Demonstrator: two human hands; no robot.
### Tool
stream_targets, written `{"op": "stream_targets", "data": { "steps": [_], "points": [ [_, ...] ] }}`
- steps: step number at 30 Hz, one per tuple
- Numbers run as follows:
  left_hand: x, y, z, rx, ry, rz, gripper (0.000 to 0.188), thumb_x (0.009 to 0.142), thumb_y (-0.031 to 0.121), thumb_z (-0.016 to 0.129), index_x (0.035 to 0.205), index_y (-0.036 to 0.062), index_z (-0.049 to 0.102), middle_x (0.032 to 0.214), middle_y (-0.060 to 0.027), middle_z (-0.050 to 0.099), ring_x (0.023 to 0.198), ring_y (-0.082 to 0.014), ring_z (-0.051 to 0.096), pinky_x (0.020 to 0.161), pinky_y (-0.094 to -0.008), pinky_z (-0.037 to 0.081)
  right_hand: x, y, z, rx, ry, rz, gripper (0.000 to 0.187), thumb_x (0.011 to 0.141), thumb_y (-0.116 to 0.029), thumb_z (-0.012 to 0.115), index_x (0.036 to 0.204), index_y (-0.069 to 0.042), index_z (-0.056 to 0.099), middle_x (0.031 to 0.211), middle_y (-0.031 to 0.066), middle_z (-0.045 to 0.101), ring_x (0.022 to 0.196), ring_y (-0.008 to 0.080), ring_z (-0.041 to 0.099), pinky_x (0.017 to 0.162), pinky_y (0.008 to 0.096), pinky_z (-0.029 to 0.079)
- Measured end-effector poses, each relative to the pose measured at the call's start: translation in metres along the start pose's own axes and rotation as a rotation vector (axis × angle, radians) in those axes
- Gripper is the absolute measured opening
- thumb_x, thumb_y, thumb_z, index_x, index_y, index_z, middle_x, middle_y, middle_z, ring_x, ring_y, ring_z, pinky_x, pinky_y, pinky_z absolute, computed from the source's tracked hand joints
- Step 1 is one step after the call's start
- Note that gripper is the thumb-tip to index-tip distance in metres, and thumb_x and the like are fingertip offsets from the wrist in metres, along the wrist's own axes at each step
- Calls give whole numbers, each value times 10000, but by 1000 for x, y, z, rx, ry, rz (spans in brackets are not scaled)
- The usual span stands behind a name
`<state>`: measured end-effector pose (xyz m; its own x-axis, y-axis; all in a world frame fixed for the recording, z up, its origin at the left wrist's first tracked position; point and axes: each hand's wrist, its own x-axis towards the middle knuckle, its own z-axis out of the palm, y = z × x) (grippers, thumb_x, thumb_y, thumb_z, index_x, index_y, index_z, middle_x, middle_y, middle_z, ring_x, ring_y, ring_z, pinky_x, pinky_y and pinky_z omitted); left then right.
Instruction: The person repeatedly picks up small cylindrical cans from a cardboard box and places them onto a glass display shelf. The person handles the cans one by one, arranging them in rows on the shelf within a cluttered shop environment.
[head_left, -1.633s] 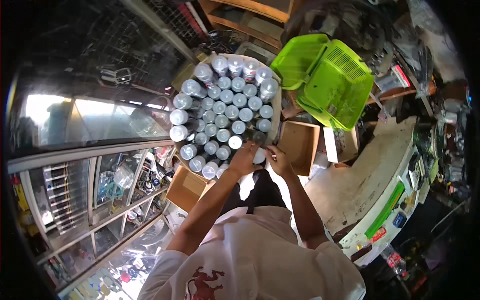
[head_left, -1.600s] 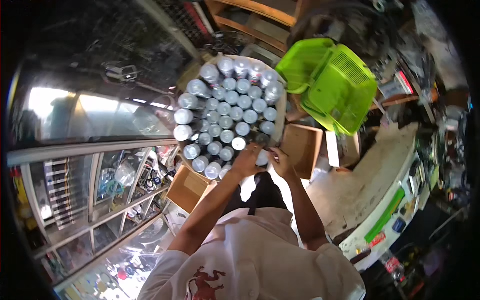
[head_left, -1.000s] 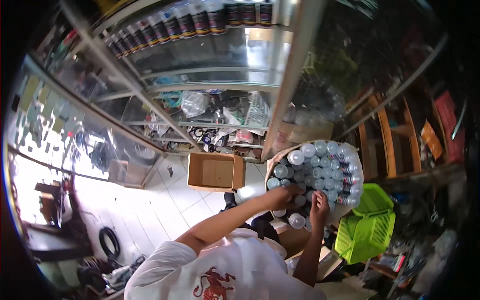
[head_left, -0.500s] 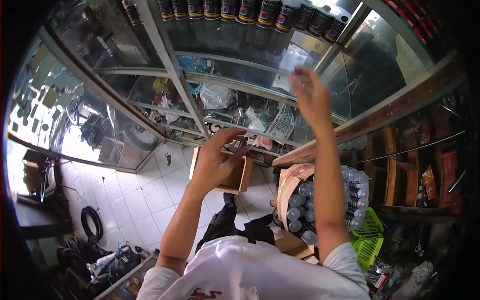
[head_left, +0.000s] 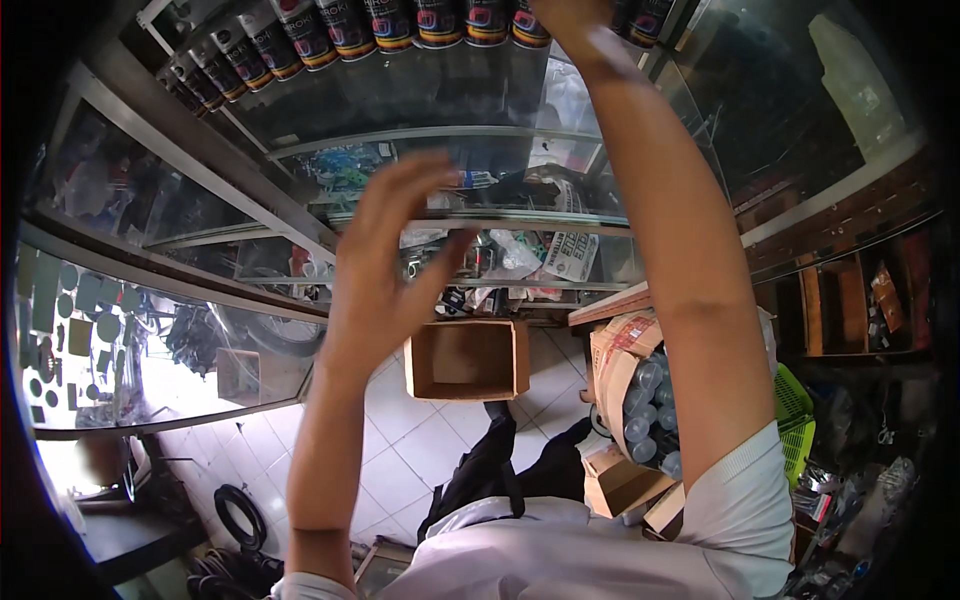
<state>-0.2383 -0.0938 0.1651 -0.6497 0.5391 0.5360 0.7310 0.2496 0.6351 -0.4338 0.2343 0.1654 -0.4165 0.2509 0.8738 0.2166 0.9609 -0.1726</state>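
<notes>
Raised in front of the glass cabinet, my left hand (head_left: 385,265) is empty, its thumb and fingers spread and slightly blurred. My right arm reaches far up to a row of spray cans (head_left: 437,22) on the glass top. There my right hand (head_left: 572,22) covers part of the row toward its right end. Its fingers run past the upper edge of the picture, so whether they grip a can is hidden. Below my left hand an open cardboard box (head_left: 466,393) sits near the floor in front of my legs, with nothing visible inside.
The glass cabinet's metal frame (head_left: 500,218) spans the front, with packets and small parts on its shelves. A carton of clear-capped bottles (head_left: 628,350) stands at my right, near a green plastic basket (head_left: 795,440). A black tyre (head_left: 240,520) lies on the tiles at left.
My right hand has moved up and forward to the cans. My left hand has risen away from the cardboard box. The view has shifted, showing more cans at the left.
</notes>
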Motion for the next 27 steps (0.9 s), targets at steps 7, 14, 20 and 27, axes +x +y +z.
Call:
{"op": "stream_targets", "data": {
  "steps": [7, 14, 20, 27],
  "points": [
    [155, -101, 19, 421, 288, 386, 622, 893, 413, 766, 1422, 152, 567, 1488, -138, 496, 1365, -367, 486, 1083, -528, 430, -40, -42, -106, 173, -324, 230, 633, 874, -318, 757, 1368, -28, 489, 1293, 291, 551, 1105, 470, 648, 921, 510, 562],
    [292, -158, 47, 1128, 328, 391, 740, 894, 655, 639, 1487, 224, 530, 1617, -152, 318, 1486, -453, 272, 1166, -638, 272, -108, -2, -177, 344, -315, 179, 663, 813, -179, 822, 1341, 36, 483, 1365, 358, 438, 1032, 494, 667, 889, 494, 590],
    [292, -186, 73, 1071, 180, 189, 780, 869, 677, 605, 1467, 185, 518, 1588, -171, 279, 1432, -463, 227, 1154, -626, 244, -166, -1, -308, 696, -225, 351, 701, 737, -76, 849, 1358, -40, 525, 1290, 201, 456, 1119, 402, 618, 952, 434, 538],
    [271, -178, 81, 795, 275, 264, 751, 852, 529, 732, 1397, 49, 541, 1465, -214, 415, 1299, -403, 425, 1102, -535, 381, -264, 23, -478, 686, -198, 528, 810, 691, -171, 924, 1394, -60, 538, 1335, 139, 463, 1267, 318, 526, 934, 387, 598]
  ]
}}
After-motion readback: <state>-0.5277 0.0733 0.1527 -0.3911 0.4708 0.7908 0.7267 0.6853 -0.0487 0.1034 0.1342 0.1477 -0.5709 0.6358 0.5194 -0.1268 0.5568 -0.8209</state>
